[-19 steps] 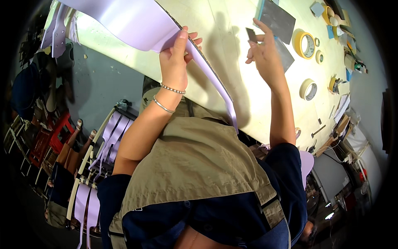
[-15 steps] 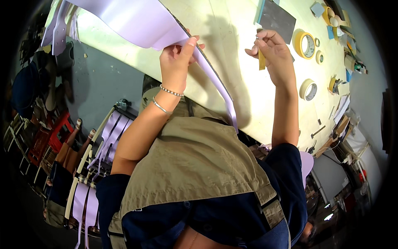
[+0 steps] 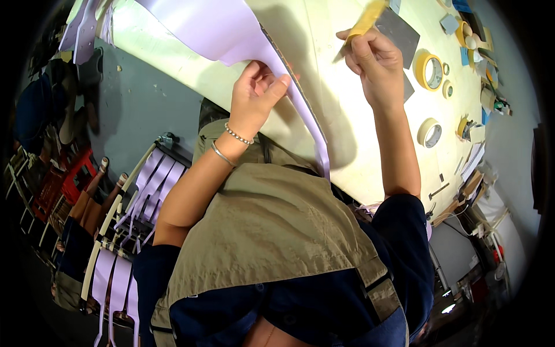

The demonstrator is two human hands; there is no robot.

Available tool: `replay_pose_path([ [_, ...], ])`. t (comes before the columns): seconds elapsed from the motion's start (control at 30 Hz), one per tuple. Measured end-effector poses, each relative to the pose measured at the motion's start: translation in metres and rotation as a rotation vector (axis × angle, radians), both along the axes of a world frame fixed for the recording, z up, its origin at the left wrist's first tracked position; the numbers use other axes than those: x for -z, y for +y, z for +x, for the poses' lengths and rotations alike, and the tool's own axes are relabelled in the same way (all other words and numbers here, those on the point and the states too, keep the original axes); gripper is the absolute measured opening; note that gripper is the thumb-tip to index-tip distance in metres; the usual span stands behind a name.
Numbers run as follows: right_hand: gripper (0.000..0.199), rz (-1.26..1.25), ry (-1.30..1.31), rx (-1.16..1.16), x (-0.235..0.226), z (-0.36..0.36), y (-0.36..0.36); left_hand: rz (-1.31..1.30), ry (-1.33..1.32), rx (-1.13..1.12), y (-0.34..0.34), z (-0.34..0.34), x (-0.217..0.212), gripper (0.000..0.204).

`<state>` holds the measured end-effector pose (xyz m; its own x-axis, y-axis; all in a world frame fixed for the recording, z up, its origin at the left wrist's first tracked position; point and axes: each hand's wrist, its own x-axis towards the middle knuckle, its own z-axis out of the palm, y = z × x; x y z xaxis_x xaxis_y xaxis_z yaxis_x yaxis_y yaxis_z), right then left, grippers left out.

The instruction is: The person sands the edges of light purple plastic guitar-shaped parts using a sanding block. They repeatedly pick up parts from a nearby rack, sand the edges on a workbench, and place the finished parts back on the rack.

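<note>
A lavender sheet-like piece, perhaps leather, narrows into a long strap that runs down to my apron. Along its right side runs a dark edge. My left hand is closed on the strap just below the wide part, thumb on top and some fingers hidden behind. To the right, above the table, my right hand pinches a flat yellow strip that points up and away. The strip is blurred, and its exact kind cannot be made out.
On the pale table lie a dark grey sheet, a yellow tape roll, a cream roll and scattered tools. More lavender pieces hang on a rack at left. A person's legs show beyond it.
The yellow strip has swung from pointing down to pointing up as my right hand turned. My left hand and the lavender piece have shifted slightly right, the hand also moving nearer to me.
</note>
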<state>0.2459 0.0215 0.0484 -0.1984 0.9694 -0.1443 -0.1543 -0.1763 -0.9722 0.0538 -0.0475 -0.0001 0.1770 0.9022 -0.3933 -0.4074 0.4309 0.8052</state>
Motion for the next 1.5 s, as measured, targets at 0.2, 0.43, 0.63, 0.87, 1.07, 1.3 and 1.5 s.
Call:
replay_pose_path([
  [0.2,0.011,0.063,0.022,-0.220,-0.006,-0.015,0.017,-0.091,-0.054,0.134,-0.018,0.008,0.000,0.047],
  [0.43,0.011,0.659,-0.348,-0.377,-0.001,-0.036,0.038,-0.132,-0.096,0.234,-0.028,0.011,0.006,0.041],
  [0.63,0.014,0.695,-0.335,-0.406,0.000,-0.044,0.049,-0.110,-0.084,0.234,-0.026,0.010,0.003,0.039],
  [0.87,0.022,0.783,-0.416,-0.483,0.008,-0.033,0.046,-0.135,-0.056,0.286,-0.024,0.008,0.005,0.039],
  [1.07,0.023,0.746,-0.448,-0.508,0.003,-0.023,0.031,-0.145,-0.033,0.295,-0.024,0.009,0.007,0.037],
  [1.3,0.016,0.845,-0.513,-0.537,-0.001,-0.024,0.032,-0.128,-0.070,0.162,-0.030,0.014,0.013,0.041],
  [1.5,0.021,0.619,-0.495,-0.555,-0.002,-0.004,-0.005,-0.100,-0.074,0.193,-0.030,0.014,0.012,0.043],
])
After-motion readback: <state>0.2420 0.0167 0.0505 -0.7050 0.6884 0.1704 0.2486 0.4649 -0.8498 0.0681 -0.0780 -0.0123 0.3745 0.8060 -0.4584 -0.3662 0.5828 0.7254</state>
